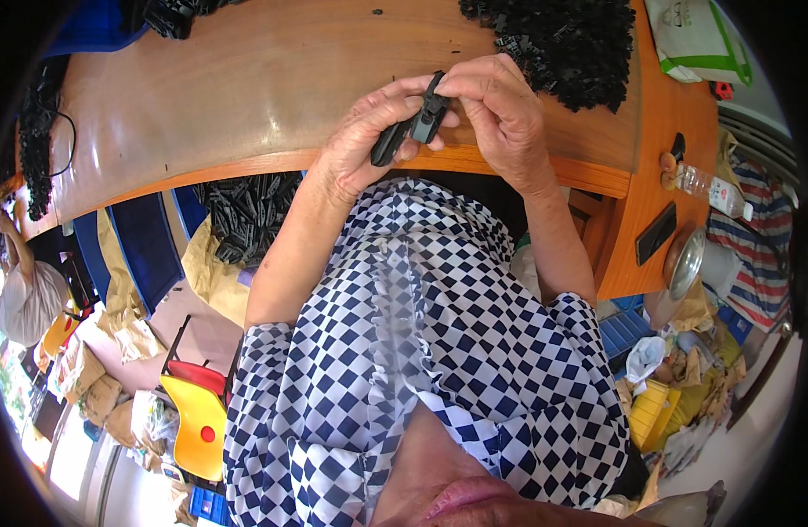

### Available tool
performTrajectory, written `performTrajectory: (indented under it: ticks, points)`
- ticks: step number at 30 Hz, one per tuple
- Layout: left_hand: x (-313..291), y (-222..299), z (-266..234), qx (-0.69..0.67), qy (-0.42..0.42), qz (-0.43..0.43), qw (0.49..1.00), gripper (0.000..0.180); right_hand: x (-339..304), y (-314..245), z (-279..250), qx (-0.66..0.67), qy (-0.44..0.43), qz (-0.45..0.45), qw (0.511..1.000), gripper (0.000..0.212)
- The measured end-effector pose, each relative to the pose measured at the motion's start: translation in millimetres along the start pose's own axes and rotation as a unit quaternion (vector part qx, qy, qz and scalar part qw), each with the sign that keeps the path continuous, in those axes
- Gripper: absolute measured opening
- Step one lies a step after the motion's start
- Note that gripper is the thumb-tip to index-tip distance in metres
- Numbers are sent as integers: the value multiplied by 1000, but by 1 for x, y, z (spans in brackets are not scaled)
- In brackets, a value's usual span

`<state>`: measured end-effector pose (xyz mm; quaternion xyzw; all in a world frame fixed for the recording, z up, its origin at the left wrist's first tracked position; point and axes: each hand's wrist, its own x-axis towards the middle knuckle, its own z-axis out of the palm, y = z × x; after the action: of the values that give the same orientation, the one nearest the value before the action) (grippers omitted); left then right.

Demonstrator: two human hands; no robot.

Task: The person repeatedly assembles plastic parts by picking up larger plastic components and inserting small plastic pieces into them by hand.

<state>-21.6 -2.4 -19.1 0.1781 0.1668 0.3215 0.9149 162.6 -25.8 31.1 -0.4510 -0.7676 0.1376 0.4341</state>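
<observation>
Just above the table's near edge, my left hand [355, 145] is closed around a long, narrow black plastic part [431, 111], which tilts up toward the right. My right hand [507, 119] pinches at the upper end of that part with thumb and forefinger. Whether a smaller piece sits between those fingertips cannot be made out. Part of the black piece's underside is hidden by my left fingers. Beneath both hands lies the brown wooden table [237, 97].
Small black parts lie in a pile [571, 48] at the far right. A bottle [713, 191], phone [656, 234] and metal bowl [688, 261] are on the right. Below the table's left side is a heap of black parts [250, 215]. Another person [33, 303] is at far left.
</observation>
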Motion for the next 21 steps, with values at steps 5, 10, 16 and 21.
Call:
performTrajectory:
  ticks: [5,10,16,21]
  points:
    - [-2,-1,0,23,-13,-16,1000,38,-4,4,2,43,-26,0,999,20]
    - [-10,2,7,31,-4,-34,999,42,-11,6,4,43,-36,9,998,19]
    - [-12,3,3,73,-31,-48,996,49,-14,5,4,30,-62,10,998,24]
    - [-17,4,11,215,31,-18,976,48,-17,-1,7,-3,-42,30,999,21]
